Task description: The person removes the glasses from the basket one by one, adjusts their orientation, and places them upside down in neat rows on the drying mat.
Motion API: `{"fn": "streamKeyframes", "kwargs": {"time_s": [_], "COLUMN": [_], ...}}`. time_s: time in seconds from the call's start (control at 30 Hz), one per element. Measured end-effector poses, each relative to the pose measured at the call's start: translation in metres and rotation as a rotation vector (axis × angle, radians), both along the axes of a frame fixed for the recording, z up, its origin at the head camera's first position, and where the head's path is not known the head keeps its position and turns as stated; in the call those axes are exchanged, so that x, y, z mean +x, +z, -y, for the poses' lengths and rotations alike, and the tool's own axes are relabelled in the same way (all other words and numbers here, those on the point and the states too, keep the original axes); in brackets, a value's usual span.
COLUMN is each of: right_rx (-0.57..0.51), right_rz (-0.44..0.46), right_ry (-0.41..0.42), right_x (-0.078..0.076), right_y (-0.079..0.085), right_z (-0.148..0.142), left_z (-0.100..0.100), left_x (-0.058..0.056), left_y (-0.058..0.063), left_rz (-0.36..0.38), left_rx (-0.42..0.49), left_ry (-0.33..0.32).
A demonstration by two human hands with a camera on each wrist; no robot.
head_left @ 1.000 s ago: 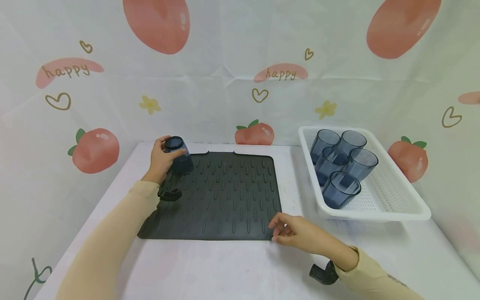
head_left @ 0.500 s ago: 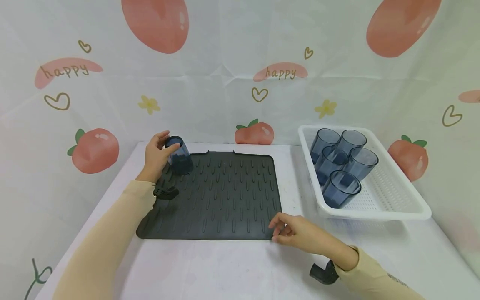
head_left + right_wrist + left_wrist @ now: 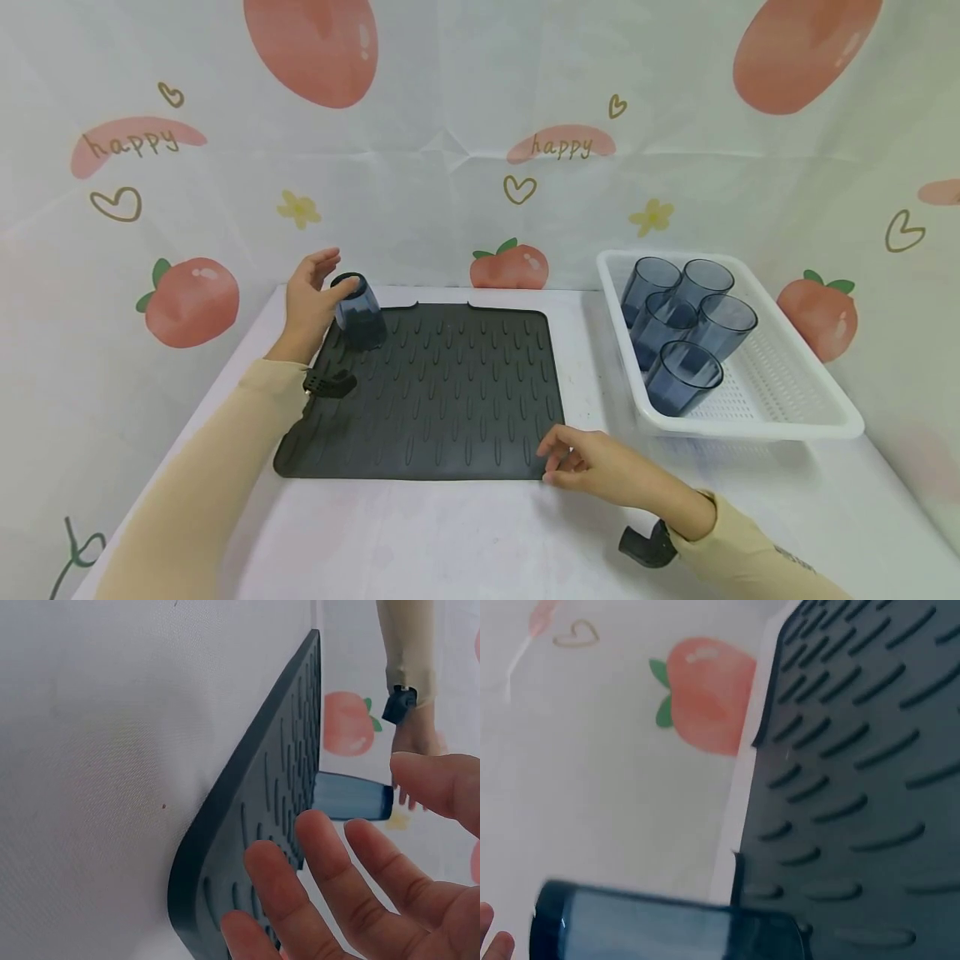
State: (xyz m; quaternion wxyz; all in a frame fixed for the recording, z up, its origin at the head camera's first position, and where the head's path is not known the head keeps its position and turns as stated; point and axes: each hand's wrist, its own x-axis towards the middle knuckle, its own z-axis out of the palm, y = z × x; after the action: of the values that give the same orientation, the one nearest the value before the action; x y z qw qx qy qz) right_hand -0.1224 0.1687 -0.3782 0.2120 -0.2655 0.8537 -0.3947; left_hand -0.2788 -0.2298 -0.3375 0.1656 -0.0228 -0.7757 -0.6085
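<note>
A blue-tinted drinking glass (image 3: 362, 318) stands upside down on the back left corner of the black ridged drying mat (image 3: 442, 392). In the left wrist view the same glass (image 3: 667, 926) fills the bottom edge, with fingertips (image 3: 496, 946) apart from it at the far left. My left hand (image 3: 307, 304) is just left of the glass, its fingers loosened and spread around its upper end. My right hand (image 3: 592, 462) lies by the mat's front right corner. Its fingers are relaxed and hold nothing in the right wrist view, where the left hand (image 3: 414, 746) appears beyond the glass.
On the right of the white table (image 3: 465, 542) is a white perforated basket (image 3: 795, 417). Several blue glasses (image 3: 682, 379) stand tilted along the basket's left side. A white cloth (image 3: 420, 200) printed with fruit hangs behind the table.
My left hand has let go of the glass, its fingers opening and drawing up and to the left. The glass stays on the mat. My right hand has not moved.
</note>
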Motion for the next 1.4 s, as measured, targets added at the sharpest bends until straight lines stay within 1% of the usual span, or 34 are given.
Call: {"fn": "streamKeyframes", "kwargs": {"time_s": [0.13, 0.23, 0.37, 0.5, 0.67, 0.8, 0.97, 1.03, 1.17, 1.4], "right_rx": [-0.001, -0.002, -0.005, -0.007, -0.001, -0.004, -0.014, -0.004, 0.022, -0.013], "right_rz": [0.002, 0.006, 0.014, 0.02, 0.027, 0.026, 0.023, 0.021, 0.023, 0.01], "right_ry": [-0.002, -0.005, -0.009, -0.012, -0.019, -0.023, -0.019, -0.02, -0.024, -0.013], "right_x": [0.0, -0.001, -0.001, 0.0, 0.001, 0.001, 0.0, 0.0, 0.0, 0.0], "right_y": [-0.001, -0.001, -0.002, -0.002, -0.001, -0.001, -0.002, -0.003, -0.003, 0.0], "right_z": [0.0, 0.0, 0.0, 0.0, 0.0, 0.0, -0.001, -0.001, -0.001, 0.0], "left_z": [-0.011, -0.021, -0.035, -0.047, -0.061, -0.07, -0.081, -0.086, -0.095, -0.104], "left_x": [0.006, 0.01, 0.018, 0.025, 0.036, 0.043, 0.051, 0.055, 0.064, 0.074], "left_y": [0.002, 0.003, 0.005, 0.006, 0.004, 0.0, -0.009, -0.012, -0.015, -0.025], "left_rz": [-0.045, -0.057, -0.074, -0.07, -0.05, -0.052, -0.023, -0.012, -0.015, -0.004], "left_rx": [-0.02, -0.037, -0.016, 0.013, 0.014, 0.007, 0.002, 0.003, 0.021, 0.038], "left_ry": [-0.061, -0.108, -0.179, -0.251, -0.323, -0.374, -0.431, -0.451, -0.498, -0.573]}}
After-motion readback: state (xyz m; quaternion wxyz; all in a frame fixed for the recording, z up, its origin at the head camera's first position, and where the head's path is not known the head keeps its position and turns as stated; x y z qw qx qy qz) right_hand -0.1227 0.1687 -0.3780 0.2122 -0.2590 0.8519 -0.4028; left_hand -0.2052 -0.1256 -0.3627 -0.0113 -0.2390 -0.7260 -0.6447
